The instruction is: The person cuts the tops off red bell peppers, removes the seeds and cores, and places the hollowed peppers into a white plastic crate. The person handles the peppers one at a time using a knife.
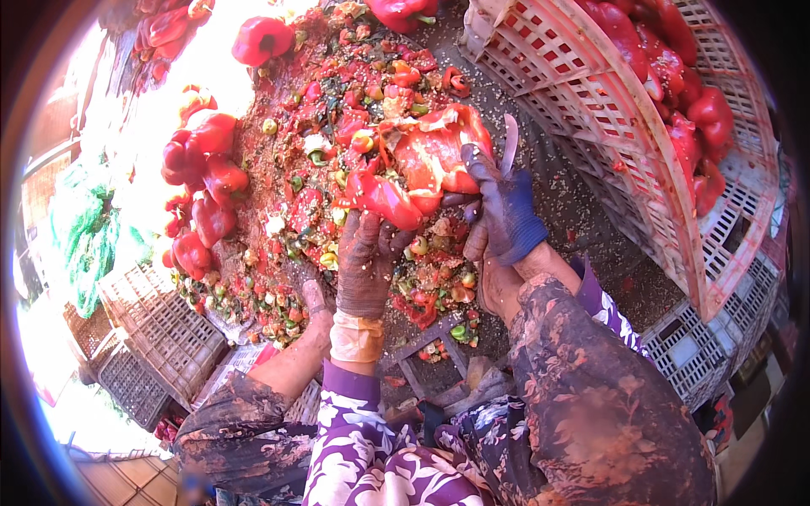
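A red bell pepper [436, 148], cut open with its pale inner flesh showing, is held between my two hands above a heap of pepper scraps [316, 240]. My left hand [367, 259], in a stained brownish glove, grips the pepper's near edge; its fingertips are partly hidden by the flesh. My right hand [503, 196] wears a dark glove with a blue cuff. It holds a small knife, with the short curved blade [510, 142] pointing away from me, and the thumb presses on the pepper's right edge. The knife's handle is hidden in the glove.
To the right, a tilted plastic crate [607, 145] contains red peppers [709, 120]. Whole red peppers [209, 171] are piled on the left. Stacked crates [158, 322] and green netting [88, 234] stand farther left. My bare feet [316, 316] flank the scraps.
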A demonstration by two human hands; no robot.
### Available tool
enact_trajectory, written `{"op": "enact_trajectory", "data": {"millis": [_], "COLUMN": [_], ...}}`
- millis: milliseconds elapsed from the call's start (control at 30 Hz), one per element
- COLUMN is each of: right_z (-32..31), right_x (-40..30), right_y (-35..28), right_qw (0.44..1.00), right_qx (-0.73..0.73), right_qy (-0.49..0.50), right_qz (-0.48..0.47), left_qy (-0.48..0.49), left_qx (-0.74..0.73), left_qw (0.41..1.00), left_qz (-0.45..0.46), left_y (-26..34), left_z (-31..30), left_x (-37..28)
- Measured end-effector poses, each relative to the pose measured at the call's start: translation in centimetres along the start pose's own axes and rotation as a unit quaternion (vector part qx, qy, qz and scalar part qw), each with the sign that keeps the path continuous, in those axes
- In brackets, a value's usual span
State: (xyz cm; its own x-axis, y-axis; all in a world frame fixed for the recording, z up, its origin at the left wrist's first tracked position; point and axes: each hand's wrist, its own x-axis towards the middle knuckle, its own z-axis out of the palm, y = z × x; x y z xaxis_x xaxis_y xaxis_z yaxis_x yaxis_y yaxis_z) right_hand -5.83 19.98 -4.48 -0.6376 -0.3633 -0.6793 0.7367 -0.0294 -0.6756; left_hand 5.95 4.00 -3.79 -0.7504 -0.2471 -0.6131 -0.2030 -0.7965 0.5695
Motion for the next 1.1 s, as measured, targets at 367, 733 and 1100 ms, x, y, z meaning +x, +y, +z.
{"op": "enact_trajectory", "data": {"millis": [367, 733, 1100], "right_z": [2.2, -0.8, 0.2], "right_x": [-1.0, -1.6, -1.3], "right_y": [-0.7, -1.4, -1.7], "right_qw": [0.999, 0.992, 0.997], "right_qx": [0.001, 0.104, 0.062], "right_qy": [0.024, 0.019, 0.013], "right_qz": [-0.035, 0.062, 0.048], "left_qy": [0.053, 0.174, 0.065], "left_qx": [-0.134, 0.268, 0.053], "left_qw": [0.989, 0.939, 0.988], "left_qz": [-0.025, 0.125, 0.126], "left_y": [-1.9, 2.4, 0.1], "left_z": [0.4, -5.9, 2.2], "left_x": [2.2, 2.0, 1.8]}}
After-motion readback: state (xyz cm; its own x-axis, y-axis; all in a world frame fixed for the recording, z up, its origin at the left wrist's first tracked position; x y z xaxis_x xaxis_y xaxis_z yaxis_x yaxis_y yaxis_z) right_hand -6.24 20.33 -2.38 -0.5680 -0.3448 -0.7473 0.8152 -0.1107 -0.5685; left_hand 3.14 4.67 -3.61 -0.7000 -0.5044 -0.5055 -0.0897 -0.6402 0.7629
